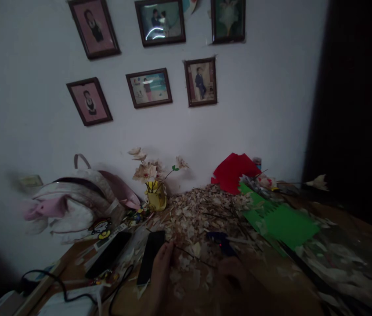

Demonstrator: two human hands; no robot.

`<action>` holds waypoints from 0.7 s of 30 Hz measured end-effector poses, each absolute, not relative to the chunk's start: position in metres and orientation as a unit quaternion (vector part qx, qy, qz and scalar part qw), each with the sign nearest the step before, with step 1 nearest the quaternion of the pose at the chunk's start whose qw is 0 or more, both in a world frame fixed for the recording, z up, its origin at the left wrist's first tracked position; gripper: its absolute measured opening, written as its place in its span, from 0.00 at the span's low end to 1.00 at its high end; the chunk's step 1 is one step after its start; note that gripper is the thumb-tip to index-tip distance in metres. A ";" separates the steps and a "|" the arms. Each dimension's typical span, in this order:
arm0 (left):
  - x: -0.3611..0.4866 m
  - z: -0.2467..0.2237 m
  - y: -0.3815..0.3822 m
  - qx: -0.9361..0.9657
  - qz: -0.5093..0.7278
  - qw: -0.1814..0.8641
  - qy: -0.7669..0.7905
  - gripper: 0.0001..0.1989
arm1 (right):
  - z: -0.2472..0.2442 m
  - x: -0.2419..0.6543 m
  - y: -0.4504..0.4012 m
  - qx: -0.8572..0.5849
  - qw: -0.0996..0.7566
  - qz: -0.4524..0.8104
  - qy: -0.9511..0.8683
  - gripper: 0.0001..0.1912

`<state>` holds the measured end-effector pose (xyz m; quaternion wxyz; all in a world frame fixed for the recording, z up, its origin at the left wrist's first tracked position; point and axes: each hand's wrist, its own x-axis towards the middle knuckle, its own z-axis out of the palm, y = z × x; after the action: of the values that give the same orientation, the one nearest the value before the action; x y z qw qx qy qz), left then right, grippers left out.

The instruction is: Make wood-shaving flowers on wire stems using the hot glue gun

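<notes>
My left hand (162, 265) is at the lower middle, its fingers pinched round one end of a thin dark stem (194, 256) that slants down to the right. To its right, my right hand (235, 270) is closed round the handle of a dark blue glue gun (223, 243), which shows a small red light. The gun's nose points up and left, above the stem. A large heap of pale, dry petal-like pieces (199, 210) lies behind both hands. Directly left of my left hand is a black phone (149, 259).
A yellow vase (156, 197) of pale flowers stands near the wall. Left are a pink-white backpack (77, 202), another dark phone (110, 254) and a black cable (63, 283). Green sheets (281, 226) and red sheets (235, 169) lie right. Framed pictures (149, 87) hang above.
</notes>
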<state>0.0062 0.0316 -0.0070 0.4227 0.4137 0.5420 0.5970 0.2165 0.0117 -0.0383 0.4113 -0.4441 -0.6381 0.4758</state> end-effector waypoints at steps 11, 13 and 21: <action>0.012 0.003 0.025 0.424 0.607 0.401 0.539 0.20 | -0.012 0.212 0.011 -0.420 0.434 0.645 -0.468 0.18; 0.012 0.000 0.027 0.417 0.608 0.405 0.542 0.20 | -0.014 0.212 0.012 -0.414 0.436 0.659 -0.452 0.18; 0.008 -0.006 0.031 0.420 0.604 0.410 0.539 0.17 | -0.020 0.208 0.017 -0.392 0.431 0.713 -0.390 0.16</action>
<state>0.0082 0.0315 -0.0059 0.4100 0.4203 0.5391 0.6038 0.2076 0.0171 -0.0202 0.4308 -0.3919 -0.3903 0.7131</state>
